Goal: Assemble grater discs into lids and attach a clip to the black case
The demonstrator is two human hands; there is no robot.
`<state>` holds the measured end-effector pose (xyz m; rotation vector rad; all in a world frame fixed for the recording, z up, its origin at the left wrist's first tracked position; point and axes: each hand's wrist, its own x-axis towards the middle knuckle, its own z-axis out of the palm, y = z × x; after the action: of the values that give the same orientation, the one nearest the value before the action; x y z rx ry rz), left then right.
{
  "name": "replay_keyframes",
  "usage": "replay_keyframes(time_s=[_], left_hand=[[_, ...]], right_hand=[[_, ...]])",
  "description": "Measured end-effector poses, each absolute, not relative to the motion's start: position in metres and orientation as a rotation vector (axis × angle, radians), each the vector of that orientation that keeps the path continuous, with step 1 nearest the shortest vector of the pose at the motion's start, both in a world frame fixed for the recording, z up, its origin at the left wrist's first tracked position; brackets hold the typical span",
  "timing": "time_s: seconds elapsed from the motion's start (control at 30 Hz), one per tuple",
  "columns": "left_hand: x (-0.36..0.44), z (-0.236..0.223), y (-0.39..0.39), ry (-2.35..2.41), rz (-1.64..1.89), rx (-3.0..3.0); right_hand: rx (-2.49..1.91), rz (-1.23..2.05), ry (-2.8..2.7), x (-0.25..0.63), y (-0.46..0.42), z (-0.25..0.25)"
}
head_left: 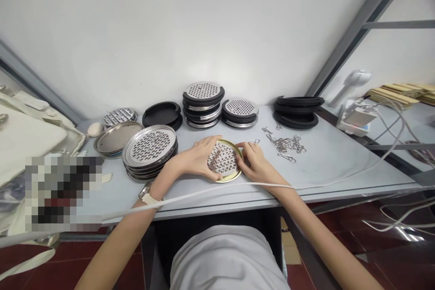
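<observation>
A round metal grater plate with a gold-coloured rim (224,161) lies at the front middle of the table, between both hands. My left hand (200,157) grips its left side, thumb at the near edge and fingers at the far edge. On the right edge, my right hand (253,161) holds the rim with curled fingers. Left of them is a stack of silver grater plates (151,147). Behind stand a tall stack of graters with black rims (203,104) and a lower stack of graters (240,112). Metal clips (285,144) lie loose to the right.
Black round holders (297,112) are stacked at the back right, and another black holder (162,115) sits back left. Plain metal discs (117,138) lie further left. A white cable (210,188) crosses in front of my forearms. Metal shelving (356,31) rises at the right.
</observation>
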<state>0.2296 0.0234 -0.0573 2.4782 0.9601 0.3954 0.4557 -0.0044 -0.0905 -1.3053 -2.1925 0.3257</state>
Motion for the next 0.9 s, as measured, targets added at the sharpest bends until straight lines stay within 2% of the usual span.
replay_keyframes(time_s=[0.07, 0.3, 0.9], left_hand=[[0.230, -0.056, 0.022, 0.956, 0.401, 2.468], [0.231, -0.052, 0.021, 0.897, 0.422, 2.453], [0.232, -0.045, 0.017, 0.895, 0.421, 2.431]], right_hand=[[-1.243, 0.309, -2.184, 0.456, -0.008, -0.087], [-0.935, 0.626, -2.300, 0.458, -0.009, -0.079], [-0.956, 0.502, -2.280, 0.449, -0.010, -0.085]])
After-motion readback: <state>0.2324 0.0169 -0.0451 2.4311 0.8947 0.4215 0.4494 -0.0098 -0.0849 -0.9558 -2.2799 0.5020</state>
